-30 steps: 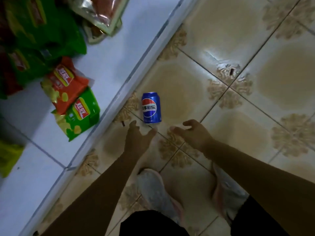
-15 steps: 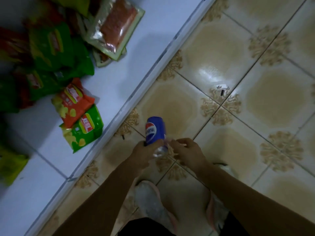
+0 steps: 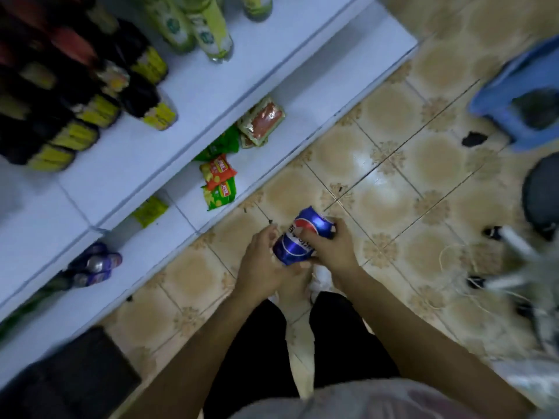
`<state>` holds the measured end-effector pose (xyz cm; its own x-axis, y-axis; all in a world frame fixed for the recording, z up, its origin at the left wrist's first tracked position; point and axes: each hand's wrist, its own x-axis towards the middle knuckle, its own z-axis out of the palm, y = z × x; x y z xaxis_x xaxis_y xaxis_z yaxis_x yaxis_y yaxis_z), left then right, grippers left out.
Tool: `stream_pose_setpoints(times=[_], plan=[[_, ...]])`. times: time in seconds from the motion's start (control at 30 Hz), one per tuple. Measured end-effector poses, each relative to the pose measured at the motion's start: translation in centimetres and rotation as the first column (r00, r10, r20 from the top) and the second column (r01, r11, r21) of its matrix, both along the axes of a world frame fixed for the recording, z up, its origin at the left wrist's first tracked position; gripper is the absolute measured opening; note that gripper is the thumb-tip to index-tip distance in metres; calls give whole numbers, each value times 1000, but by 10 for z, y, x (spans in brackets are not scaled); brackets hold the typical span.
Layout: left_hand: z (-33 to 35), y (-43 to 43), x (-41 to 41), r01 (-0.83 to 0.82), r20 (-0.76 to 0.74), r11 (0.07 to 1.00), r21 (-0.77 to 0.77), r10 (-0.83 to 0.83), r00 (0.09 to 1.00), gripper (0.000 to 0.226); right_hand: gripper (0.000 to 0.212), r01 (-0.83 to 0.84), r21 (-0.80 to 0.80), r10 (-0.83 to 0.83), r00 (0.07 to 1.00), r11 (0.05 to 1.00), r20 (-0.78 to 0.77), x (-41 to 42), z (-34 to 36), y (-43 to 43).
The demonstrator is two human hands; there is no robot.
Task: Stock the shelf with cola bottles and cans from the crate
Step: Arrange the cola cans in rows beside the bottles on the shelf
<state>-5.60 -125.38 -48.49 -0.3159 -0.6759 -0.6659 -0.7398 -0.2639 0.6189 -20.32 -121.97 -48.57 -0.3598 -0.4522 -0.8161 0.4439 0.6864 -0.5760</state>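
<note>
While left hand (image 3: 264,264) and right hand (image 3: 334,252) both grip the tilted cola can (image 3: 301,240), the shelf (image 3: 160,237) lies leftward, probably nearer the left.

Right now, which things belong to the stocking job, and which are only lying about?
Job: cola can, gripped by left hand and right hand; shelf; stocked cans.
Lying about: snack bags; green bottles; blue stool.

An orange crisp packet (image 3: 217,171) overlaps a green crisp packet (image 3: 221,194); a clear-wrapped red snack pack (image 3: 263,121) lies nearby. A blue plastic stool (image 3: 511,86) stands on the beige patterned floor tiles (image 3: 393,110).
</note>
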Motion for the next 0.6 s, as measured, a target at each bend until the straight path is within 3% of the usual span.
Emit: stream_pose_setpoints(times=[0.07, 0.1, 0.17, 0.23, 0.27, 0.3, 0.37, 0.47, 0.6], plan=[[40, 11, 2, -188, -110, 981, 55, 193, 975, 111, 58, -191, -118, 165, 966, 975, -197, -2, 45, 8], [57, 15, 3, -257, -145, 963, 77, 266, 953, 108, 61, -338, -170, 269, 904, 926, -333, -2, 66, 12], [85, 23, 12, -309, -188, 949, 63, 316, 930, 110, 68, -655, -189, 409, 643, 731, -648, -4, 103, 16], [109, 34, 22, -265, -185, 961, -79, 247, 951, 110, 73, -866, -90, 391, 312, 492, -866, -5, 134, 13], [118, 39, 26, -253, -174, 954, -162, 225, 959, 106, 75, -910, -54, 355, 214, 411, -910, -5, 148, 8], [126, 44, 28, -269, -171, 935, -230, 233, 957, 101, 75, -934, -53, 322, 174, 354, -931, -4, 161, 4], [145, 47, 30, -334, -202, 873, -355, 277, 939, 93, 72, -942, -152, 310, 246, 300, -918, 4, 187, -7], [181, 35, 35, -416, -289, 730, -542, 304, 908, 78, 70, -876, -377, 416, 477, 302, -774, 27, 226, -26], [228, 20, 66, -543, -350, 526, -654, 426, 834, 61, 68, -832, -500, 502, 547, 239, -670, 67, 270, -54]])
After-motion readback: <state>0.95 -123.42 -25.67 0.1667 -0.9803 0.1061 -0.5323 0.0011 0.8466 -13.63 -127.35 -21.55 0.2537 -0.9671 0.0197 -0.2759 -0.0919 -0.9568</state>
